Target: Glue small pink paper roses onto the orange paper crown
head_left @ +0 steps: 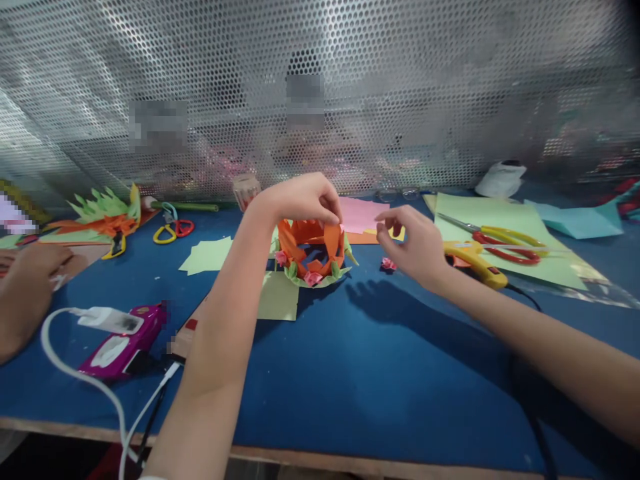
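An orange paper flower basket (311,250) with green leaves and small pink paper roses stands on the blue table (380,373). My left hand (300,199) reaches over it from the left and pinches the top of one orange petal. My right hand (413,245) hovers just right of the basket, fingers loosely curled with thumb and forefinger apart, holding nothing I can see. A loose pink paper rose (389,265) lies on the table under my right hand.
Red-and-yellow scissors (493,237) and a yellow glue gun (475,263) lie on green paper at right. Pink paper (361,215) lies behind the basket. A magenta device (125,343) with white cables sits front left. Another person's hand (25,280) rests at far left near a green-orange craft (103,217).
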A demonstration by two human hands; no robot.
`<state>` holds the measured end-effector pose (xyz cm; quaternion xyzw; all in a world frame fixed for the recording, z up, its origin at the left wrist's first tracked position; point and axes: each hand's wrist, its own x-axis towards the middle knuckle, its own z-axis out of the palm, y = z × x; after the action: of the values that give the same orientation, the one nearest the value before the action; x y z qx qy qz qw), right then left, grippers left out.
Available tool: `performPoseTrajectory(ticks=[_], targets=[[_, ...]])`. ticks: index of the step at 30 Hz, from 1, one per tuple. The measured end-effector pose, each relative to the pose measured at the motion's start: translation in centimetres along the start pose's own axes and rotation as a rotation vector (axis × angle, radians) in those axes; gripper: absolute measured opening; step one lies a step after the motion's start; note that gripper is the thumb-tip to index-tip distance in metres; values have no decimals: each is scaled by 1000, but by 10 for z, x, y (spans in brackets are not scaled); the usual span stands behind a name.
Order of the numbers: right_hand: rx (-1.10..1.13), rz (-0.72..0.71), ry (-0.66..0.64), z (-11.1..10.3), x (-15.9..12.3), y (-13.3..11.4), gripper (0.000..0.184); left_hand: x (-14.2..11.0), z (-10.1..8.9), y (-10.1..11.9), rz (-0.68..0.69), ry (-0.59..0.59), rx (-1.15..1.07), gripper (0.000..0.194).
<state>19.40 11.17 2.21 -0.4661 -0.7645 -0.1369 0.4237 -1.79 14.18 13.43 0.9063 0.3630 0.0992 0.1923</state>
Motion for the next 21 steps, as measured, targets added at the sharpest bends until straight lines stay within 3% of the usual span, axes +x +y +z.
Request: performPoseTrajectory(ticks=[5, 10, 13, 18, 21], targets=[[-179, 293, -639, -9, 15, 36, 31, -11, -10, 0, -64, -1, 15, 23], [-95, 354, -1061, -14, 14, 37, 32, -24, -21, -3, -228, -21, 142, 24], [35, 381, -1146, -18, 14, 26, 27, -32, -27, -7, -314, 6, 172, 21], [26, 401, -1138, -20, 13, 19, 22, -37, -28, -15, -427, 76, 222, 21], [5, 391, -1133, -18, 13, 20, 24, -35, -26, -16, -439, 42, 240, 24]])
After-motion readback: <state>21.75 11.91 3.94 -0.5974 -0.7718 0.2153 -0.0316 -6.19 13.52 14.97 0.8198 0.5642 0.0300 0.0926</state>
